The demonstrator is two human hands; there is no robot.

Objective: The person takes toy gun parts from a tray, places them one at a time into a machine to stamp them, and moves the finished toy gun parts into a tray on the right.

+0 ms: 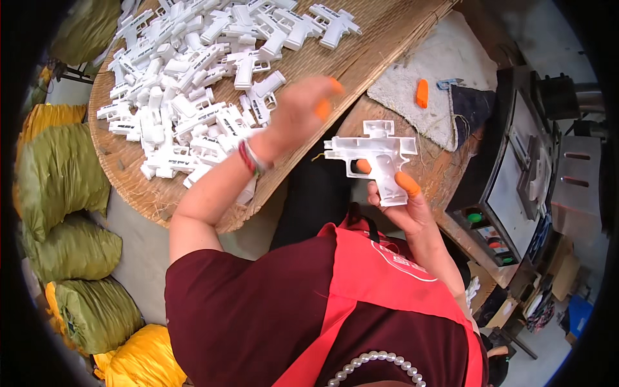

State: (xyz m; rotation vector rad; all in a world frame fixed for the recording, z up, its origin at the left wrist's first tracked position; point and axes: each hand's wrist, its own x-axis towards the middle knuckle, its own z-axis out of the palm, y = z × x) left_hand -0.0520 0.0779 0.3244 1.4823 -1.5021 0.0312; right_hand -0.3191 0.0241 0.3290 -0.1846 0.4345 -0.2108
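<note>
A white plastic toy pistol (385,158) is in my right hand (412,209), gripped by its handle. Its hollow, ribbed inner side faces up, like an open half shell. Orange covers sit on my right thumb and a finger beside the trigger guard. My left hand (300,116), blurred by motion, hangs above the edge of the round woven table. Its orange-covered fingertips are apart, and nothing shows between them. Left of that hand lies a big heap of white toy pistols (187,97), several with dark printing on their sides.
The woven tabletop (361,58) carries the heap. At right, a wooden bench (419,171) holds a pale cloth (403,84), an orange piece (422,93) and a dark-framed machine (516,174). Full green sacks (64,174) and a yellow sack (142,358) line the left floor.
</note>
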